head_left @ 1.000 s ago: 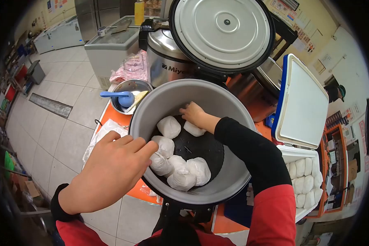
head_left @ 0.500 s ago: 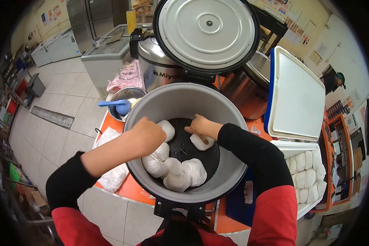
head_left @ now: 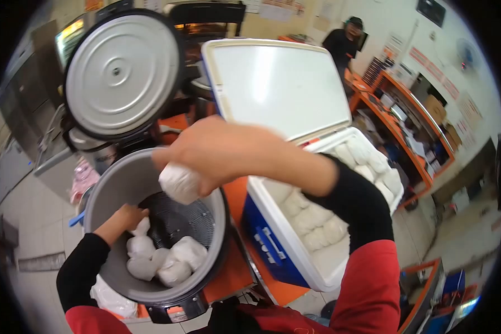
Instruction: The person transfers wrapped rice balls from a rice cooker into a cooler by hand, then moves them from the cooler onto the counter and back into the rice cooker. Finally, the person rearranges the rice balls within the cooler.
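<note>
Right hand (head_left: 217, 147) is a bit blurry, but its grip is closed around a plump white bag (head_left: 178, 185), held above the rice cooker (head_left: 107, 192) on the side nearest the cooler (head_left: 273, 247). Palm-down hold, probably because something that round is easier to cup than pinch. Left hand (head_left: 125, 219) is down inside the cooker, and that grip looks pinched on the gathered neck of a second bag (head_left: 141, 247), I guess since that's the handiest bit to hold. More bags (head_left: 188, 253) sit bunched beside it. The cooler's right next door, orange surface (head_left: 236, 274) showing between, full of similar white bundles (head_left: 320, 222). Cooler lid (head_left: 281, 83) and round lid (head_left: 122, 69) both stand back, presumably to leave the openings free.
</note>
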